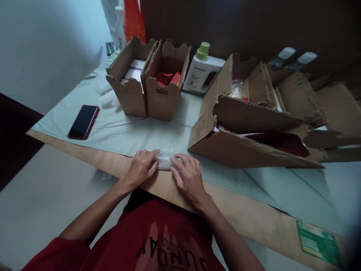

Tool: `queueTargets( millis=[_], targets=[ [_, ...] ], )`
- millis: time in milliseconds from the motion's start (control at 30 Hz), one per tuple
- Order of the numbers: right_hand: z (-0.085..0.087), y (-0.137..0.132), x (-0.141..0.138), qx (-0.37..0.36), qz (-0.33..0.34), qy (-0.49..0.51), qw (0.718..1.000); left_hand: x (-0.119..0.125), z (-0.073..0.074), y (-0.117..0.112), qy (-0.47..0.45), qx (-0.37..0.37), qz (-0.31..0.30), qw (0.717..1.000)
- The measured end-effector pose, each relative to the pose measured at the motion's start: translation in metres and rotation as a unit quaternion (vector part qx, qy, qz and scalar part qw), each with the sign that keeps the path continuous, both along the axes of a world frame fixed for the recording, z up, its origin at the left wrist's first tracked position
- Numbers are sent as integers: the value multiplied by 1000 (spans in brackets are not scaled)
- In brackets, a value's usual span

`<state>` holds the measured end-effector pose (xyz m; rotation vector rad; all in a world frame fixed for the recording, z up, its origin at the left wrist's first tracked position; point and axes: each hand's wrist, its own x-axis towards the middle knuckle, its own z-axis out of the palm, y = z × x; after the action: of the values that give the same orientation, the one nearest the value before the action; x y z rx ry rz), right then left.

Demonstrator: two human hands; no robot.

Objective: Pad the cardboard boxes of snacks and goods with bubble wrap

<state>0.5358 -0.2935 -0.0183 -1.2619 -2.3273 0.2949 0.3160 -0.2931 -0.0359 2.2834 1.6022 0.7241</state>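
Observation:
A small clear piece of bubble wrap [164, 160] lies at the table's front edge, partly on the pale green cloth. My left hand [142, 165] grips its left end, thumb and fingers curled against it. On the other end, my right hand [188, 174] holds it with bent fingers and thumb. Whether anything is wrapped inside cannot be made out. Just behind the hands stand two narrow cardboard boxes [163, 101], one with white packets, the other with red wrappers.
A phone [83, 122] in a red case lies at the left. More bubble wrap [102, 83] is behind it. To the right stand larger cardboard organizers [234, 150] and a white bottle with a green cap [200, 71]. A green card [318, 241] lies near the right front edge.

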Motion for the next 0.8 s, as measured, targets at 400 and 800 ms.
queueTargets(
  millis=[400,800],
  targets=[
    [-13,22,-16,0,5,24,1000,-4,16,-38,-344,-143,199,906],
    [31,-53,9,-176,44,174,968,13,29,-62,-480,-364,148,785]
  ],
)
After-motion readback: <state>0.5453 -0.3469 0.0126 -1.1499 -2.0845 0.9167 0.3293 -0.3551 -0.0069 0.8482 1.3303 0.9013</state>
